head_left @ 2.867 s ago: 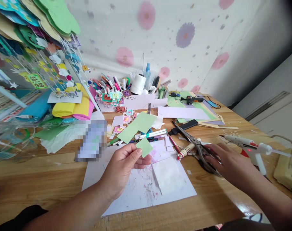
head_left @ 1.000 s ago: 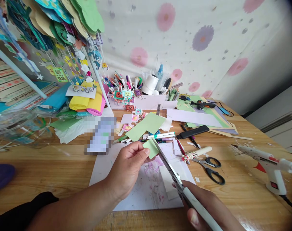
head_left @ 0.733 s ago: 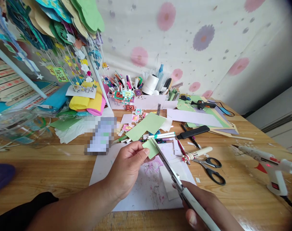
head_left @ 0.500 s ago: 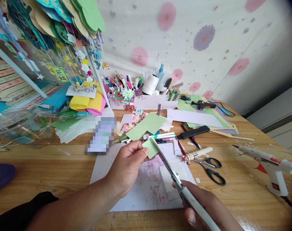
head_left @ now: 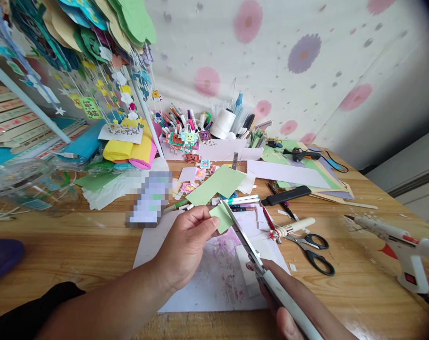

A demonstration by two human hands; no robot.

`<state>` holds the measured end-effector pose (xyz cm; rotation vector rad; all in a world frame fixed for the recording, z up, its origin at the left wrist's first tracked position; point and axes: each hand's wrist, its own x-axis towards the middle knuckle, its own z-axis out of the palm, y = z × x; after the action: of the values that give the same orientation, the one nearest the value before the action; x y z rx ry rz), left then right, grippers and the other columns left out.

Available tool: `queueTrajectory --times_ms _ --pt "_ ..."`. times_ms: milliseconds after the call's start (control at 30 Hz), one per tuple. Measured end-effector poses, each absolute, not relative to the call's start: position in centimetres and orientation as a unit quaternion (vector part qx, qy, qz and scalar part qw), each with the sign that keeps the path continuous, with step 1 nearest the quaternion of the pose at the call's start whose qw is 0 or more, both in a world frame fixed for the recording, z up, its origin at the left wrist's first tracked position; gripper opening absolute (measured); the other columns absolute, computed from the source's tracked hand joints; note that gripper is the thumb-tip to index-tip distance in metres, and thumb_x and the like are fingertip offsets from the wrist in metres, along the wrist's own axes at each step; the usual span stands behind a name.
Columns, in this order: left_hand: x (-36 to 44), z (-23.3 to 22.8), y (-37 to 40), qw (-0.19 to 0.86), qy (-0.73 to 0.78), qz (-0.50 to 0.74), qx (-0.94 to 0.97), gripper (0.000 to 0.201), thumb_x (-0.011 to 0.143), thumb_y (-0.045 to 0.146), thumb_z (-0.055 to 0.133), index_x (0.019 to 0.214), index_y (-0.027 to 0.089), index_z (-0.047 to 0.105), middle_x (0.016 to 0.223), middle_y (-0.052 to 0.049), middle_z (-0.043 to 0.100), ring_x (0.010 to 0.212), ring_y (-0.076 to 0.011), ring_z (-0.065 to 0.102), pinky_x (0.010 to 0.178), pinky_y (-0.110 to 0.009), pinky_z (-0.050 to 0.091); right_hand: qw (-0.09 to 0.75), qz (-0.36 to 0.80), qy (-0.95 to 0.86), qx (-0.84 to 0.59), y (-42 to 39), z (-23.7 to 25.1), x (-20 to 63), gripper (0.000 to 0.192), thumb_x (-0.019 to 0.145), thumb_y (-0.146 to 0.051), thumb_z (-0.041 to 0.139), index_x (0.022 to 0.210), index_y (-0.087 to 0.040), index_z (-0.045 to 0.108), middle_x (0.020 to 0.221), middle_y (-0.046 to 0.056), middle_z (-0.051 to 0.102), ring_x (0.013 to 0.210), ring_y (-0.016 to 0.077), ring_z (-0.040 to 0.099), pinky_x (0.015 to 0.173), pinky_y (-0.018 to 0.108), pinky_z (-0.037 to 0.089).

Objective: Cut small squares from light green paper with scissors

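My left hand point(head_left: 184, 248) pinches a small light green piece of paper point(head_left: 222, 219) between thumb and fingers, above a white sheet. In my right hand point(head_left: 288, 295) are long scissors with pale grey handles point(head_left: 288, 302). Their blades lie along the right edge of the green piece and look nearly closed. Stained with pink and purple marks, the white sheet point(head_left: 186, 293) lies flat under both hands. A larger light green paper point(head_left: 217, 185) with a corner cut out rests just beyond my left hand.
Black-handled scissors point(head_left: 318, 255) and a cream pen point(head_left: 299, 227) lie to the right, with a white glue gun point(head_left: 398, 241) farther out. A blurred-out phone-like object point(head_left: 148, 200) is at the left. Markers point(head_left: 242, 199) and a pen holder box point(head_left: 221, 149) stand beyond.
The scissors and my right hand have shifted slightly left and up against the paper's edge. My left hand stays nearly still with its piece. The whole view has moved slightly.
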<state>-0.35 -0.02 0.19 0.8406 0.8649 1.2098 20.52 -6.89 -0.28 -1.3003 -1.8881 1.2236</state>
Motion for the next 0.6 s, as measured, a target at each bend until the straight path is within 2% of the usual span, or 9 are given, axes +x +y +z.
queueTrajectory --times_ms 133,300,467,533,600 --pt "-0.4 0.1 -0.1 0.646 0.391 0.529 0.386 0.027 0.078 0.024 0.064 0.058 0.018 0.047 0.060 0.004 0.045 0.063 -0.0105 0.041 0.062 -0.024 0.035 0.276 0.428 -0.698 -0.503 -6.9 -0.3 20.0 0.059 0.084 -0.067 0.039 0.120 -0.024 0.056 0.074 0.006 0.063 0.064 0.0217 0.060 0.058 0.030 0.054" --pt "-0.5 0.0 -0.1 0.653 0.382 0.532 0.381 0.025 0.079 0.024 0.063 0.060 0.017 0.048 0.062 0.004 0.046 0.064 -0.0104 0.042 0.063 -0.024 0.036 0.257 0.433 -0.691 -0.519 -6.6 0.3 19.4 0.063 0.081 -0.071 0.041 0.117 -0.022 0.058 0.068 0.003 0.058 0.062 0.0199 0.054 0.055 0.028 0.047" --pt "-0.3 -0.1 0.4 0.667 0.377 0.544 0.343 0.023 0.075 0.020 0.066 0.059 0.016 0.051 0.065 0.003 0.053 0.067 -0.0100 0.050 0.068 -0.024 0.043 0.252 0.488 -0.679 -0.487 -5.6 -0.3 19.0 0.063 0.080 -0.075 0.036 0.094 -0.019 0.063 0.060 -0.001 0.046 0.055 0.0143 0.043 0.051 0.025 0.038" --pt "-0.3 -0.2 0.8 0.671 0.390 0.545 0.318 0.024 0.073 0.020 0.069 0.057 0.016 0.050 0.068 0.002 0.057 0.069 -0.0106 0.056 0.073 -0.026 0.047 0.256 0.506 -0.661 -0.491 -5.5 -0.6 19.1 0.064 0.080 -0.075 0.036 0.097 -0.019 0.061 0.059 -0.002 0.044 0.051 0.0126 0.042 0.049 0.024 0.037" --pt "-0.4 -0.3 1.1 0.675 0.407 0.539 0.296 0.024 0.071 0.021 0.071 0.058 0.015 0.051 0.070 0.002 0.059 0.075 -0.0135 0.062 0.077 -0.029 0.049 0.259 0.522 -0.631 -0.512 -5.6 -0.7 19.6 0.066 0.082 -0.074 0.035 0.111 -0.019 0.056 0.058 -0.004 0.043 0.044 0.0104 0.040 0.043 0.023 0.035"
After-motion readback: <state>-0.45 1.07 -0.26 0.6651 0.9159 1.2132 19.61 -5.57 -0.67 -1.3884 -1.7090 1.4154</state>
